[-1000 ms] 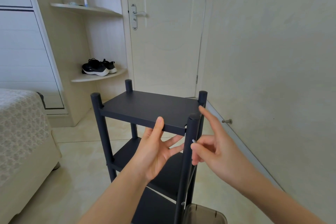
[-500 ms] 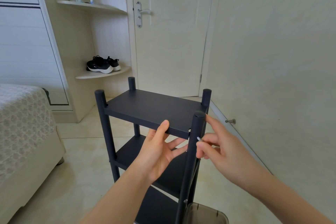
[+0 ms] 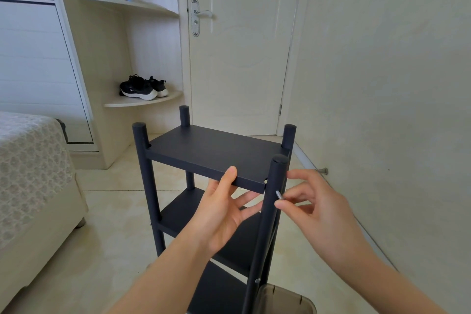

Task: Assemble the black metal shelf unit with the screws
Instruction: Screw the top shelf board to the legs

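Note:
The black metal shelf unit [image 3: 211,150] stands upright on the floor, with round posts at its corners and three shelves showing. My left hand [image 3: 224,214] holds the front edge of the top shelf, thumb on top and fingers underneath. My right hand [image 3: 313,209] pinches a small silver screw [image 3: 278,194] between thumb and finger. The screw sits right against the near right post [image 3: 270,211], just below the top shelf's corner. A screw head [image 3: 257,281] shows lower down on the same post.
A translucent brown container [image 3: 285,299] sits at the bottom edge beside the near right post. A bed [image 3: 33,178] stands to the left. A closed door [image 3: 239,46] is behind the unit and a wall [image 3: 382,84] runs close on its right. Black shoes [image 3: 142,86] rest on a corner shelf.
My view has shifted slightly. My right index finger has lowered from the post's top, and the screw has moved a little closer against the post. My left hand keeps its hold on the shelf.

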